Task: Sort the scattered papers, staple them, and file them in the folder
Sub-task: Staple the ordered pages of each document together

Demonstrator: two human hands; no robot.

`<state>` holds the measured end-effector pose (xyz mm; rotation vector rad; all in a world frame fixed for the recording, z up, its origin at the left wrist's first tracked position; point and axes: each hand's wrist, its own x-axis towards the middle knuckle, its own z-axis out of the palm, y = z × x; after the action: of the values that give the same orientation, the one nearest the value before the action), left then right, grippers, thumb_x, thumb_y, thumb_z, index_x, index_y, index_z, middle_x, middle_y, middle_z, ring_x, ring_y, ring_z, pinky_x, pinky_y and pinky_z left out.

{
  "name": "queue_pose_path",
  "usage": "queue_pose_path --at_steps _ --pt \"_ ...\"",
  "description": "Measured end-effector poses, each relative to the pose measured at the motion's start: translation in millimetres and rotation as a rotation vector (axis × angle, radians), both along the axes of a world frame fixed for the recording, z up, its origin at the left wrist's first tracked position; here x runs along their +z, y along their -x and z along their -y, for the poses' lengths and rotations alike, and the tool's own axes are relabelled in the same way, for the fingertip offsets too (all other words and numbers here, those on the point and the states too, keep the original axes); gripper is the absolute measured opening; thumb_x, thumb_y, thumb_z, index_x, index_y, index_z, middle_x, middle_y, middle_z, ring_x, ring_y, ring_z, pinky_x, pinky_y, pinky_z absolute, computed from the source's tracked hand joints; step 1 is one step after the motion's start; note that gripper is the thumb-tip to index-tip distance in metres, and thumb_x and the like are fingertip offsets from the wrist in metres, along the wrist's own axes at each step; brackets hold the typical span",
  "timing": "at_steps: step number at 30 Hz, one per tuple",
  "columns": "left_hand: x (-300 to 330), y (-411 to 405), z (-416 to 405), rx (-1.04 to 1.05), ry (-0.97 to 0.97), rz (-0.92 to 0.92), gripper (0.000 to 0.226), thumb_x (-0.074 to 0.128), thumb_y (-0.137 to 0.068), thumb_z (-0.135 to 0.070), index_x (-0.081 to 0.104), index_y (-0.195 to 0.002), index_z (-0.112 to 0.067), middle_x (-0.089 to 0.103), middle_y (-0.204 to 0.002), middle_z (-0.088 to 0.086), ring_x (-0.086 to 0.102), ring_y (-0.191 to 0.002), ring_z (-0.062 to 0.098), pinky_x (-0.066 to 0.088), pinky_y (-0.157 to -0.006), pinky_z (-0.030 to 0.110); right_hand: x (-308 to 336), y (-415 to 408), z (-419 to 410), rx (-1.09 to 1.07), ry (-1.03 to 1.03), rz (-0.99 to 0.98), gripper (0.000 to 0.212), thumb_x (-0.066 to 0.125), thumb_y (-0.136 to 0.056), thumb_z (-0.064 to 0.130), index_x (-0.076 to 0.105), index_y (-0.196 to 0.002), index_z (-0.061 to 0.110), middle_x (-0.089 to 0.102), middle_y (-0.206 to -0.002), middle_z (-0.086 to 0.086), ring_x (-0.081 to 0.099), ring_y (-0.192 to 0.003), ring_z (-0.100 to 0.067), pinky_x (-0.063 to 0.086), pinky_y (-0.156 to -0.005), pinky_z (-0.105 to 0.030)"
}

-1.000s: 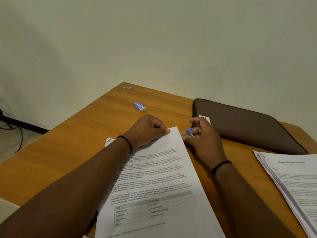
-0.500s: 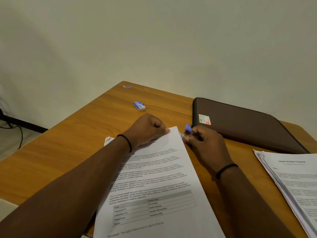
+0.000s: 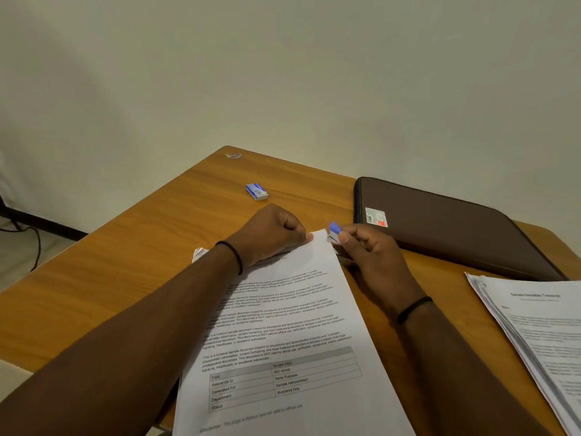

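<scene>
Papers (image 3: 283, 325) lie on a wooden desk (image 3: 125, 262) as the left hand (image 3: 270, 234), fingers curled, pinches their top corner and the right hand (image 3: 367, 256) grips a small blue stapler (image 3: 334, 231) at that same corner. The brown folder (image 3: 446, 225) sits closed just beyond, a second stack (image 3: 534, 335) well to the right, a staple box (image 3: 257, 191) behind. If the sheets slip out of line under the pinch, the staple could likely miss the lower pages or bite crooked.

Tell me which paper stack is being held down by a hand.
The centre stack, pinned at its top by the left hand; the other stack at the right edge lies untouched.
</scene>
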<state>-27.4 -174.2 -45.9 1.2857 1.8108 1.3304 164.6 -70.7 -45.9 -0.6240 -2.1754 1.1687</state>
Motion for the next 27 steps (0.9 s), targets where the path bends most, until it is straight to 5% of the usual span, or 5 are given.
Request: queue_pose_path --at_steps 7,11,14,20,27 --pt "0.9 -0.5 1.2 0.0 0.007 -0.026 0.025 0.073 -0.089 -0.015 0.071 -0.073 0.005 0.053 -0.05 -0.002 0.041 -0.045 0.006 0.037 -0.047 0.018 8.8 9.5 7.0 -0.043 0.157 0.004 0.018 0.066 -0.091 0.031 0.067 -0.103 0.018 0.075 -0.086 0.003 0.07 -0.077 -0.012 0.056 -0.062 -0.019" --pt "0.0 -0.9 2.2 -0.005 -0.007 -0.04 0.023 0.072 -0.089 -0.015 0.073 -0.076 0.004 0.064 -0.064 0.017 0.05 -0.056 0.014 0.042 -0.055 0.025 14.5 7.1 3.4 -0.036 0.302 0.067 0.041 0.073 -0.078 0.044 0.067 -0.108 0.017 0.076 -0.094 -0.004 0.071 -0.09 -0.02 0.057 -0.072 -0.027" --pt "-0.9 1.3 2.0 -0.005 -0.004 -0.033 0.022 0.072 -0.089 -0.013 0.073 -0.073 0.002 0.062 -0.061 0.014 0.048 -0.056 0.012 0.041 -0.054 0.023 16.8 4.4 2.8 0.022 0.349 0.161 0.02 0.073 -0.084 0.037 0.074 -0.098 0.022 0.076 -0.099 0.003 0.068 -0.1 -0.02 0.055 -0.089 -0.035" --pt "-1.4 2.3 1.3 -0.017 0.005 -0.035 0.022 0.073 -0.089 -0.015 0.074 -0.077 0.003 0.059 -0.061 0.007 0.046 -0.055 0.012 0.039 -0.052 0.021 17.5 6.3 12.4 0.016 0.332 0.143 0.006 0.068 -0.091 0.02 0.075 -0.09 0.018 0.075 -0.088 0.003 0.069 -0.08 -0.009 0.049 -0.063 -0.014" --pt "1.2 1.0 2.2 -0.017 -0.003 -0.05 0.021 0.074 -0.088 -0.015 0.075 -0.079 0.004 0.062 -0.067 0.023 0.048 -0.061 0.016 0.04 -0.06 0.029 19.0 8.2 14.1 -0.013 0.308 0.163 0.015 0.064 -0.094 0.022 0.075 -0.098 0.012 0.075 -0.089 0.003 0.067 -0.078 -0.005 0.047 -0.062 -0.013"
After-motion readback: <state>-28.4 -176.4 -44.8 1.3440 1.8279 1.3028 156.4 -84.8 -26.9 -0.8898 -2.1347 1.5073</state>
